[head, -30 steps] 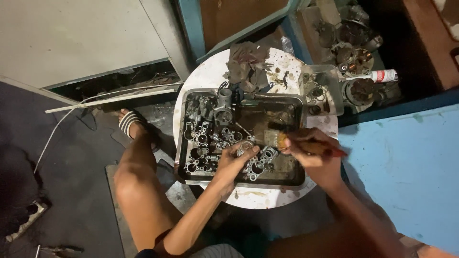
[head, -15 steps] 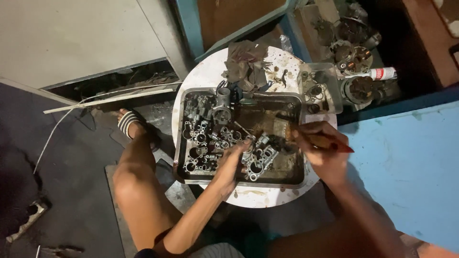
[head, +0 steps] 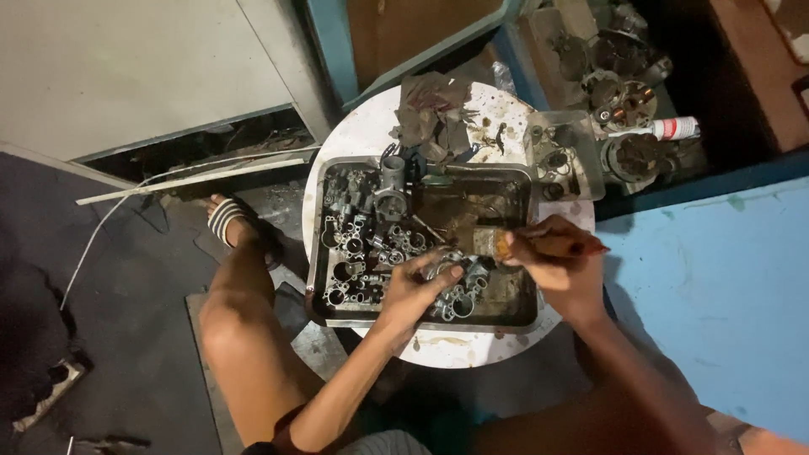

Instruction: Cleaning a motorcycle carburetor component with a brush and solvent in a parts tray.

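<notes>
Hands working over a shallow metal tray that is sitting on a round white tabletop, seen from above with the person's knees at six o'clock. Left hand is closing its fingers over a small silver metal part in the lower middle of the tray, gripping it from above. Right hand, at three o'clock from the left, is clamping a paintbrush with a reddish handle, its bristles pointing toward nine o'clock and touching or nearly touching the part; the exact contact is too small to tell. Both hands are lying close together, the brush tip bridging them. Loose metal parts, rings, sleeves and small castings, are crowding the tray's nine o'clock half, while dark oily liquid is pooling in its three o'clock half. Beyond the tray, at twelve o'clock on the tabletop, a crumpled dirty rag is lying. At two o'clock, a clear plastic container with small pieces is sitting at the table edge. Farther out at two o'clock, engine parts and a white tube with a red cap are resting. At nine o'clock, a striped sandal is showing on the person's foot on the dark floor.
</notes>
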